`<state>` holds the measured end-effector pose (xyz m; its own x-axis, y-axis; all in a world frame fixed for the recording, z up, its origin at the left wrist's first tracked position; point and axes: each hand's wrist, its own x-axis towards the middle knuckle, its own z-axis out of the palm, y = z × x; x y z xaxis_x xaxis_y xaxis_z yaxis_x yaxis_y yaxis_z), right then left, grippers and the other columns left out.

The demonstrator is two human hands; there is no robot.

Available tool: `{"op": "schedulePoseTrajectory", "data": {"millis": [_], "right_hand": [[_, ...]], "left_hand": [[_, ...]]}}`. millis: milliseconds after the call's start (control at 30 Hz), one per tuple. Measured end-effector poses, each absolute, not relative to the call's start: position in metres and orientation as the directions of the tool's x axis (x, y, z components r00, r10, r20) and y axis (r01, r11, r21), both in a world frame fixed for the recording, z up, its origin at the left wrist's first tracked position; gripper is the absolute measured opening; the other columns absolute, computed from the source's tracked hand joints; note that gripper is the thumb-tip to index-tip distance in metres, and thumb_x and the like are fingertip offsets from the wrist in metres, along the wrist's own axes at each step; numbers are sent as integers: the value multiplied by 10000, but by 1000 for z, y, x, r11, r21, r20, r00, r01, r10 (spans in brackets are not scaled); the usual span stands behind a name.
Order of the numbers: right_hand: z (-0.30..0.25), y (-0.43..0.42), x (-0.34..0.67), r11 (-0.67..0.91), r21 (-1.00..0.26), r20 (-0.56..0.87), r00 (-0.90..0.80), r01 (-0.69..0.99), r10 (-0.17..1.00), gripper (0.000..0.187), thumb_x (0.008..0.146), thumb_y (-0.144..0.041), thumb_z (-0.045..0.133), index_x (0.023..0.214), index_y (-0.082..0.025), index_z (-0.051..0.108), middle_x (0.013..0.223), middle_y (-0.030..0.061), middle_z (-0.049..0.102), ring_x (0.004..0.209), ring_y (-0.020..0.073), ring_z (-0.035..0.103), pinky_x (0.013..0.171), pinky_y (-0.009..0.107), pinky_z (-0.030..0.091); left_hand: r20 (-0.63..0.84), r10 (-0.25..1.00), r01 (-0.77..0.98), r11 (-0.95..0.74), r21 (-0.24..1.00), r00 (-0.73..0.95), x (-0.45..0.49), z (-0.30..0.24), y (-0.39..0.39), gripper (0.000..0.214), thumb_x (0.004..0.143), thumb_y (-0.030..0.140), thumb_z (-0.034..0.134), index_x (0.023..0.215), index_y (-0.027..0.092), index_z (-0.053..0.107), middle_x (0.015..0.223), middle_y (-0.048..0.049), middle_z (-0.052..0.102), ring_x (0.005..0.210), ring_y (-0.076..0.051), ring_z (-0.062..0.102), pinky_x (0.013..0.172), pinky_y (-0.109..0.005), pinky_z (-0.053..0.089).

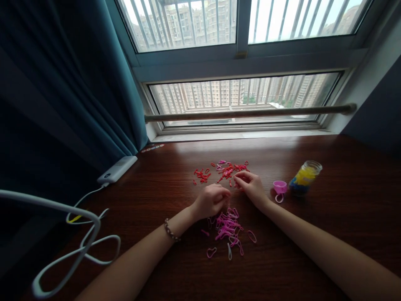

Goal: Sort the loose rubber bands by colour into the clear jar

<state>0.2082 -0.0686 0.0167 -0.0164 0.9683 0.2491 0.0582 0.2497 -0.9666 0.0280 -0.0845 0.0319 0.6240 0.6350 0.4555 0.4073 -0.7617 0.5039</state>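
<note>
My left hand (pixel 213 199) is curled closed just above a pile of pink and purple elastic bands (pixel 228 225); what its fingers hold, if anything, is hidden. A braided bracelet (pixel 171 230) circles that wrist. Beside a heap of small red bands (pixel 228 170), my right hand (pixel 252 189) is pinched closed, low over the table. Whatever sits between those fingertips is too small to make out. More red bands (pixel 203 175) form a looser group to the left. Single bands, including a pink loop (pixel 252 236) and a whitish one (pixel 229 251), lie around the pink pile.
Right of my hands stand a glass jar (pixel 305 177) of yellow and blue pieces and a pink cup-like piece (pixel 280 187) with a ring. A white power bank (pixel 117 169) with a looped white cable (pixel 103 238) lies left, by the blue curtain (pixel 125 96). A window closes the table's far side.
</note>
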Motion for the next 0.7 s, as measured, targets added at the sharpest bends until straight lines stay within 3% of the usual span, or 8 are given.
{"op": "schedulePoseTrajectory", "data": {"millis": [167, 300, 400, 467, 600, 700], "right_hand": [[20, -70, 208, 257, -966, 256, -32, 14, 966, 239, 713, -386, 621, 755, -151, 611, 608, 19, 598, 543, 140, 562, 491, 241, 450], [27, -79, 203, 248, -966, 260, -214, -79, 942, 228, 694, -370, 651, 751, -154, 604, 587, -7, 575, 501, 114, 530, 488, 238, 444], [31, -86, 200, 192, -973, 229, -414, -130, 881, 269, 673, -341, 682, 850, -155, 600, 603, -20, 580, 496, 104, 529, 471, 224, 436], [32, -87, 201, 182, -973, 228, -461, -142, 858, 313, 661, -319, 697, 908, -157, 592, 629, -22, 586, 512, 100, 531, 483, 220, 434], [34, -88, 202, 171, -973, 224, -462, -154, 858, 275, 631, -321, 720, 807, -153, 593, 640, -25, 577, 545, 96, 528, 511, 215, 427], [34, -90, 202, 160, -983, 183, -558, -89, 810, 235, 633, -329, 717, 711, -141, 599, 602, -28, 568, 517, 89, 510, 484, 199, 400]], "left_hand": [[403, 565, 382, -808, 449, 721, 32, 34, -92, 188, 819, 282, 477, 836, 178, 633, 592, -31, 592, 578, -134, 527, 637, -274, 430], [459, 674, 469, -736, 489, 579, 26, 29, -82, 184, 816, 290, 498, 810, 172, 638, 628, -33, 619, 588, -127, 539, 604, -248, 431], [524, 745, 524, -665, 532, 413, 18, 26, -75, 173, 807, 280, 512, 783, 153, 629, 647, -35, 623, 582, -121, 542, 590, -238, 431], [538, 756, 516, -651, 557, 374, 13, 27, -74, 162, 795, 283, 530, 808, 147, 618, 634, -23, 608, 575, -115, 538, 593, -235, 434], [561, 754, 504, -651, 568, 341, 8, 28, -74, 149, 805, 276, 509, 846, 155, 586, 636, -3, 578, 591, -112, 536, 618, -234, 441], [582, 765, 582, -615, 532, 276, 9, 25, -67, 138, 830, 242, 456, 823, 161, 568, 720, -25, 603, 652, -123, 547, 653, -248, 449]]}}
